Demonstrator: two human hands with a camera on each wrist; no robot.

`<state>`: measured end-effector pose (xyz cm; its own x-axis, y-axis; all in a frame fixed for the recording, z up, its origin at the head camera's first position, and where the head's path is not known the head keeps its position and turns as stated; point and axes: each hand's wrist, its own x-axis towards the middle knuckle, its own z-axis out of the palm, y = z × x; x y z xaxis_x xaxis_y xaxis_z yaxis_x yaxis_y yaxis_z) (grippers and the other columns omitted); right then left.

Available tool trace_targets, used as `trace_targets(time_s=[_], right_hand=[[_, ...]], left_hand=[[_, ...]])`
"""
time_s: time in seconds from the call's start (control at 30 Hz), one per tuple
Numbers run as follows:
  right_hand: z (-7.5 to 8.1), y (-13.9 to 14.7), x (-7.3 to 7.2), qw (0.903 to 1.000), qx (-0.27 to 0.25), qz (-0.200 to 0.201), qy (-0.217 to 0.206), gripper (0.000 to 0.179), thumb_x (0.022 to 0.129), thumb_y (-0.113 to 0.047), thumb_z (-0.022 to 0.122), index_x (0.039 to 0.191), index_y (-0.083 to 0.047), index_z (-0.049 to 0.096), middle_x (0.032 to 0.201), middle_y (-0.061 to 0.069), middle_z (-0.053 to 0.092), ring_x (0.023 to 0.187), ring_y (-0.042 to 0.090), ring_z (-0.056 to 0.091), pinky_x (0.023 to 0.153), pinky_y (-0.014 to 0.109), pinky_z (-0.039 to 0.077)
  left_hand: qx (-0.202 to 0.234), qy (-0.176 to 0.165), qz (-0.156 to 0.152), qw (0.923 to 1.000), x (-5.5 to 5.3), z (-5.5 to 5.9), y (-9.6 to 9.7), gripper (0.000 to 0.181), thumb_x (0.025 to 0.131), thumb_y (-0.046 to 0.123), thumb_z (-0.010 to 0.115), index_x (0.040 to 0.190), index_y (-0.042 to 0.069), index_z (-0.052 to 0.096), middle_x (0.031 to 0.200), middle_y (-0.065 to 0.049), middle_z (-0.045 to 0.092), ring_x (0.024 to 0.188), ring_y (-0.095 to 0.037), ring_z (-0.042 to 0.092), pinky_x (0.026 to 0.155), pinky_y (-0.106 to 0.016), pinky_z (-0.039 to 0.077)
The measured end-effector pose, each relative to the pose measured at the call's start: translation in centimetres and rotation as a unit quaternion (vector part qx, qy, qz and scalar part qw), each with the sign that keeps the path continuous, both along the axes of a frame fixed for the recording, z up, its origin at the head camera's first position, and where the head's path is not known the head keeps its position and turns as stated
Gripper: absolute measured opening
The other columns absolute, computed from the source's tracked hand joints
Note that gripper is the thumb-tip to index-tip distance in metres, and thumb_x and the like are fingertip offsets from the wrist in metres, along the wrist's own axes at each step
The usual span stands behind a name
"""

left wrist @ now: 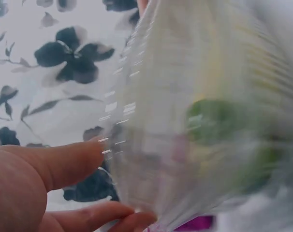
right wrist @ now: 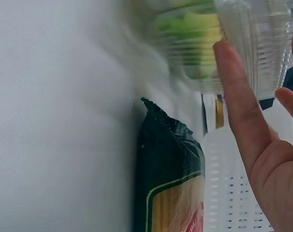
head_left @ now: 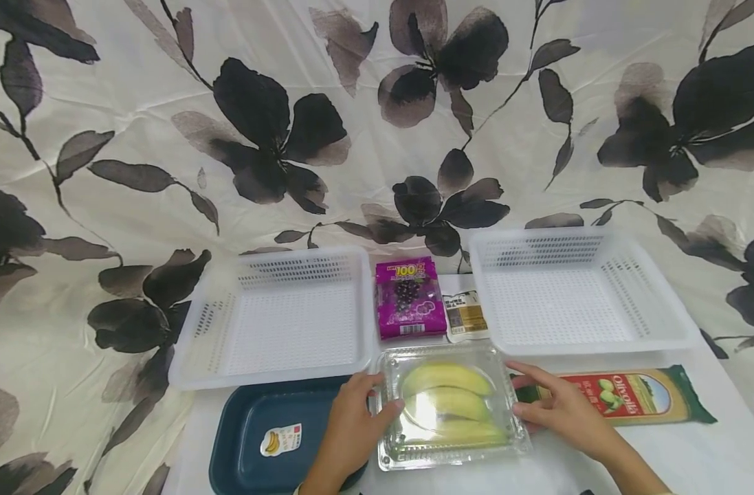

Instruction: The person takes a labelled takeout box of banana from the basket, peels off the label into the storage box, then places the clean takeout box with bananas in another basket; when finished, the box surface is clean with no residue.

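A clear plastic clamshell box (head_left: 451, 462) with several yellow bananas (head_left: 453, 402) inside is between both hands, at the front middle in the head view. My left hand (head_left: 358, 419) grips its left side, thumb over the lid edge and fingers at the rim. On the opposite side, my right hand (head_left: 559, 409) holds the edge with thumb and fingertips. The left wrist view shows the box blurred beside the left thumb (left wrist: 74, 162). Seen from the right wrist, one long straight finger (right wrist: 243, 106) lies against the box wall. The box's underside is hidden from above.
White perforated baskets stand back left (head_left: 302, 330) and back right (head_left: 574, 309). Between them lie a purple grape-picture bag (head_left: 410, 299) and a small pouch (head_left: 466, 316). A dark blue tray (head_left: 234, 426) holds a banana-picture label (head_left: 280, 440). A pasta pack (head_left: 636, 395) lies right.
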<state>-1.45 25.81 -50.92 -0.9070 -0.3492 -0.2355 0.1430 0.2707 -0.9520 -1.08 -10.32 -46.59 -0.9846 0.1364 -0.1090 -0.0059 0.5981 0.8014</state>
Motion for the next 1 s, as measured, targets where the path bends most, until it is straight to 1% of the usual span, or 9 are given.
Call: trace_targets(time_s=[0.1,0.17,0.23,0.3,0.43,0.57,0.73,0.87,1.0], right_hand=[[0.1,0.1,0.1,0.9998,-0.013,-0.003,-0.015,0.068,0.096,-0.017,0.071,0.157,-0.013,0.039,0.136,0.031,0.050,0.081,0.020,0.075,0.075,0.040,0.064],[0.4,0.1,0.2,0.9996,-0.018,-0.005,-0.023,0.066,0.097,-0.016,0.070,0.156,-0.013,0.041,0.134,0.028,0.050,0.080,0.018,0.073,0.074,0.042,0.064],[0.7,0.2,0.3,0.9994,-0.022,-0.008,-0.025,0.065,0.098,-0.014,0.069,0.156,-0.012,0.041,0.131,0.024,0.052,0.078,0.017,0.071,0.072,0.043,0.064],[1.2,0.2,0.4,0.9991,-0.023,-0.021,-0.027,0.062,0.097,-0.012,0.069,0.154,-0.012,0.044,0.126,0.017,0.055,0.074,0.015,0.069,0.069,0.043,0.064],[2.0,0.2,0.4,0.9981,-0.049,-0.033,-0.018,0.057,0.098,-0.006,0.065,0.151,-0.009,0.046,0.118,0.006,0.060,0.066,0.007,0.064,0.062,0.039,0.063],[2.4,-0.1,0.3,0.9963,-0.085,-0.014,-0.004,0.054,0.099,-0.004,0.063,0.150,-0.011,0.047,0.116,0.000,0.061,0.065,0.002,0.061,0.059,0.035,0.062],[3.1,-0.6,-0.3,0.9907,-0.134,0.012,0.023,0.053,0.101,-0.008,0.063,0.150,-0.019,0.047,0.120,0.000,0.057,0.063,-0.001,0.057,0.053,0.030,0.058],[4.2,-1.9,-1.5,0.9855,-0.165,0.021,0.033,0.055,0.101,-0.010,0.064,0.152,-0.020,0.045,0.123,0.001,0.055,0.070,0.004,0.066,0.060,0.036,0.062],[5.5,-4.4,-3.0,0.9882,-0.145,0.002,0.050,0.060,0.098,-0.009,0.069,0.152,-0.016,0.044,0.125,0.008,0.054,0.077,0.011,0.072,0.066,0.040,0.064]], left_hand=[[-0.005,0.007,0.019,0.9998,0.4,0.3,0.3,0.057,0.088,0.036,0.079,0.133,0.003,0.065,0.133,-0.012,0.063,0.123,-0.032,0.053,0.095,-0.055,0.050],[0.006,0.005,0.026,0.9996,0.7,0.7,0.4,0.060,0.087,0.034,0.080,0.135,0.003,0.064,0.135,-0.012,0.061,0.127,-0.034,0.052,0.099,-0.059,0.050],[0.040,-0.005,0.028,0.9988,1.0,1.0,0.4,0.061,0.088,0.033,0.080,0.137,0.002,0.061,0.136,-0.012,0.059,0.129,-0.035,0.054,0.097,-0.054,0.055],[0.082,-0.016,0.027,0.9961,1.2,1.3,0.3,0.060,0.091,0.031,0.078,0.140,0.002,0.059,0.137,-0.012,0.057,0.127,-0.036,0.057,0.091,-0.044,0.060],[0.149,-0.037,0.031,0.9877,1.7,2.2,-0.1,0.059,0.094,0.029,0.075,0.144,0.005,0.057,0.132,-0.011,0.055,0.125,-0.036,0.057,0.083,-0.025,0.060],[0.158,-0.043,0.030,0.9860,2.1,3.4,-0.6,0.060,0.095,0.031,0.074,0.145,0.005,0.055,0.126,-0.011,0.053,0.121,-0.032,0.056,0.079,-0.020,0.058],[0.152,-0.044,0.041,0.9865,2.5,5.0,-1.3,0.059,0.095,0.034,0.073,0.146,0.009,0.055,0.128,-0.007,0.052,0.120,-0.027,0.055,0.078,-0.022,0.059],[0.142,-0.003,0.053,0.9884,2.1,6.1,-2.3,0.059,0.094,0.031,0.075,0.146,0.011,0.055,0.126,-0.003,0.053,0.120,-0.025,0.055,0.082,-0.021,0.059],[0.131,0.058,0.053,0.9883,0.8,7.3,-4.0,0.056,0.097,0.023,0.072,0.147,0.008,0.054,0.129,-0.006,0.053,0.119,-0.027,0.059,0.080,-0.023,0.061]])
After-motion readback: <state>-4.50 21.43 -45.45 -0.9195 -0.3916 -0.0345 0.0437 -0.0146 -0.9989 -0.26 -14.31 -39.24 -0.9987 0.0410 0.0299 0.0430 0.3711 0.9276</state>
